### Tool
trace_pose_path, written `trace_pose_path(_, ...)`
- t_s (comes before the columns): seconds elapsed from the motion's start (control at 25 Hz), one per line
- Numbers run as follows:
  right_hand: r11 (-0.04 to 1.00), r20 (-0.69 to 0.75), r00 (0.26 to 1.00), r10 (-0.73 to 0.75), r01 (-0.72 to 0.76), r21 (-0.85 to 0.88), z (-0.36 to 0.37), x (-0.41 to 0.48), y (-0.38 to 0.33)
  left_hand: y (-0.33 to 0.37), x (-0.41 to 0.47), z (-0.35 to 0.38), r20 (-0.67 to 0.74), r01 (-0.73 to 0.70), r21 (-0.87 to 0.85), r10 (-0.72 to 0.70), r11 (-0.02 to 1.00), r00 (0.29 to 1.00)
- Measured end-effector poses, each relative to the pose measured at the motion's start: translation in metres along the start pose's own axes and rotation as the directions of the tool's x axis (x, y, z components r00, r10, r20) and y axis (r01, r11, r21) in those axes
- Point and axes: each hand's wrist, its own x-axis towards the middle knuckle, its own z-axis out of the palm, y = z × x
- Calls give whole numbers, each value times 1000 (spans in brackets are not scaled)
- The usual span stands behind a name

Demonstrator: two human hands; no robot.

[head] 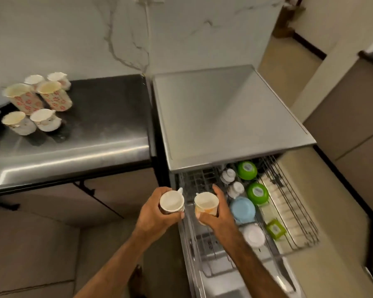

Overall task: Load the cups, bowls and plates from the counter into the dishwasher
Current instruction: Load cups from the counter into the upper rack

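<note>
My left hand (157, 214) grips a white cup (172, 202) with a dark patterned side, held upright just left of the dishwasher's edge. My right hand (219, 214) holds a cream and orange cup (206, 204) upright over the left part of the pulled-out wire rack (289, 203). In the rack sit two green bowls (247, 169), a blue bowl (242, 209), a white bowl (254, 235), two small white cups (235, 188) and a green square dish (275, 229). Several cups (37, 104), some with a red flower pattern, stand on the dark counter (99, 125) at the far left.
The dishwasher's steel top (224, 117) lies right of the counter, against a marble wall. Its open door (235, 265) reaches toward me below the rack. Beige cabinets (353, 136) and floor are on the right.
</note>
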Motion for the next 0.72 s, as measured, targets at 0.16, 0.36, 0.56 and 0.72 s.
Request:
trace_pose_path(0.16, 989, -52, 988, 145, -144, 28, -41, -20, 69, -24, -5, 65, 122, 24, 51, -30, 998, 992)
trace_pose_path(0.36, 973, -162, 961, 225, -229, -8, -74, -29, 139, -62, 2, 122, 175, 56, 74, -68, 996, 982)
trace_pose_path(0.56, 947, -353, 912, 210, -280, -159, -98, -11, 178, -86, 19, 151, 145, 70, 60, -78, 996, 986)
trace_pose_path(0.72, 878, -449, 876, 176, -346, -332, -104, 11, 201, -97, 34, 174, 149, 91, 7, -91, 996, 985)
